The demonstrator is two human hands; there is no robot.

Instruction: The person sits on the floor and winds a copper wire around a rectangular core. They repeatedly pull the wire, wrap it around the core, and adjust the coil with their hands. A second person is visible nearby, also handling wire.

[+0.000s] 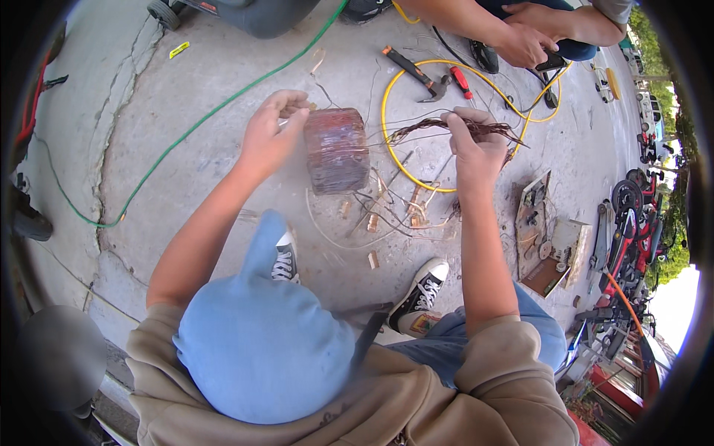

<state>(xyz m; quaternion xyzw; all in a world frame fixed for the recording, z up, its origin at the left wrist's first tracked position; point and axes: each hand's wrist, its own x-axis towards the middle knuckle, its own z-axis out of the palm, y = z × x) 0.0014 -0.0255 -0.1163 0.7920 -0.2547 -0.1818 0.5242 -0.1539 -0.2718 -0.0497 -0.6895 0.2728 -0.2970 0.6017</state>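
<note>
My left hand (274, 132) has its fingers curled at the upper left edge of a block-shaped coil of wound copper wire (337, 152), which looks reddish-brown and slightly blurred. A thin pale strip shows between those fingers. To the right, my right hand (476, 141) is closed around a bundle of loose dark copper wire (425, 128). Thin strands from the bundle stretch left toward the coil. Below the two hands, wire scraps and small copper-coloured pieces (416, 212) are scattered on the concrete.
A claw hammer (416, 73) and a red-handled screwdriver (461, 82) lie beyond the hands, beside a yellow hose (384, 111). A green hose (223, 104) crosses the left side. An opened metal casing (554, 253) sits at right. Another person's hand (524, 46) shows at the top right.
</note>
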